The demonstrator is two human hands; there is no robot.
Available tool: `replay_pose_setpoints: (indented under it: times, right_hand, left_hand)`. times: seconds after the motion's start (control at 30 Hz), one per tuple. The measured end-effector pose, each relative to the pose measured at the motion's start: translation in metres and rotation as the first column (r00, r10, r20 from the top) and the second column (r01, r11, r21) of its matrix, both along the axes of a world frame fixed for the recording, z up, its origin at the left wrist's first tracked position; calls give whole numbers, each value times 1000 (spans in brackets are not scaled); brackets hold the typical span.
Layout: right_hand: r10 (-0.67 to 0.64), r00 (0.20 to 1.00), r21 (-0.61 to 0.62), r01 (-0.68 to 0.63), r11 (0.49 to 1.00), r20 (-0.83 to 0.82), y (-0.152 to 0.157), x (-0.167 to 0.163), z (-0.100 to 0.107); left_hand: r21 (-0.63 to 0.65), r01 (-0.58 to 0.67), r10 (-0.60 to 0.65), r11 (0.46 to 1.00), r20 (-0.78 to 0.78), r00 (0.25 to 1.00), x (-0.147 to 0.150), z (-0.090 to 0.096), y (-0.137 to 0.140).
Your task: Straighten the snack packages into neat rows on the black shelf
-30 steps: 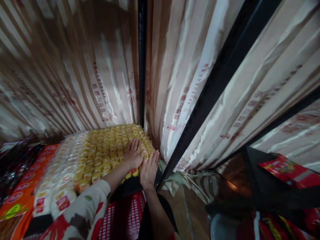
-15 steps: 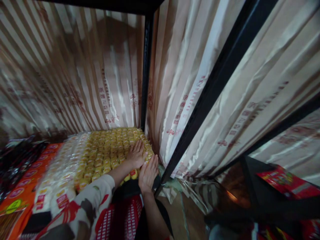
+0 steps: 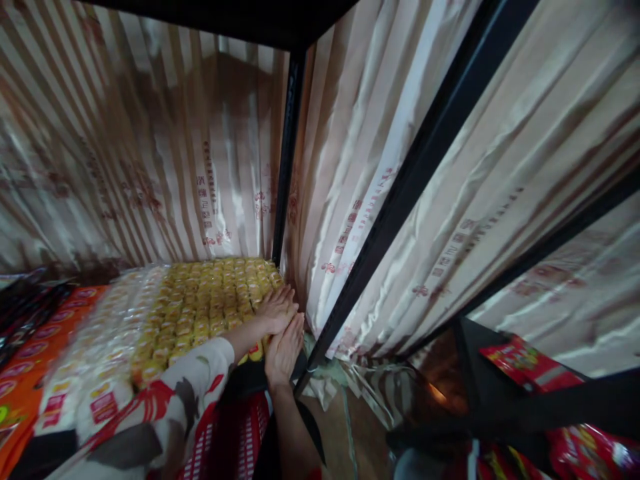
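Rows of small yellow packets (image 3: 200,300) lie side by side on the shelf, reaching into the corner by the upright post. My left hand (image 3: 274,312) lies flat with its fingers stretched over the right end of these packets. Close beside it, my right hand (image 3: 284,350) is stretched out along their right edge, its fingertips touching or almost touching the left hand. Neither hand has anything in its grasp. The packets under my palms are hidden.
White packets (image 3: 113,333) in clear wrap and an orange package (image 3: 50,333) lie to the left. Black posts (image 3: 380,233) frame the corner before a pleated curtain (image 3: 240,133). A red basket (image 3: 245,427) is below my arms; red bags (image 3: 530,363) sit on the right.
My left hand has slid slightly down and right across the packets, closer against my right hand. The whole view has shifted a little, moving the scene to the left.
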State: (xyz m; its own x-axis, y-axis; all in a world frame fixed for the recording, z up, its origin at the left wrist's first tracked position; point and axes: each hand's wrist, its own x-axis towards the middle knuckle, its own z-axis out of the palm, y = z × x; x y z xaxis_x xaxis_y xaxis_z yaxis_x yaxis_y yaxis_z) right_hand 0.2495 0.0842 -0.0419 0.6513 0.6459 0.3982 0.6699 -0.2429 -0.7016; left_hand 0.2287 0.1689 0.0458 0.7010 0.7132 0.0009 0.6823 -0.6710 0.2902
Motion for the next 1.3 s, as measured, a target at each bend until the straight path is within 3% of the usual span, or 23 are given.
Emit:
replay_pose_setpoints:
  times: [0.13,0.37,0.6,0.83,1.07,1.3]
  right_hand:
    - [2,1000,-2,-2,1000,26,1,0,-1]
    - [5,1000,38,-6,999,25,1,1,-2]
    - [19,999,65,-22,998,36,0,1,2]
    - [11,998,82,-16,996,56,1,3,-3]
    - [20,998,81,-25,996,64,1,3,0]
    - [13,998,71,-17,997,56,1,4,0]
  left_hand:
    - [-25,-17,17,1000,-15,1000,4,-8,-4]
    - [24,-43,43,999,30,999,-4,4,15]
    - [23,-87,86,996,32,996,-4,-7,22]
    - [28,-103,102,994,40,994,-5,8,41]
    - [35,-108,107,993,36,994,-8,-1,46]
    - [56,-125,123,991,47,991,-20,13,60]
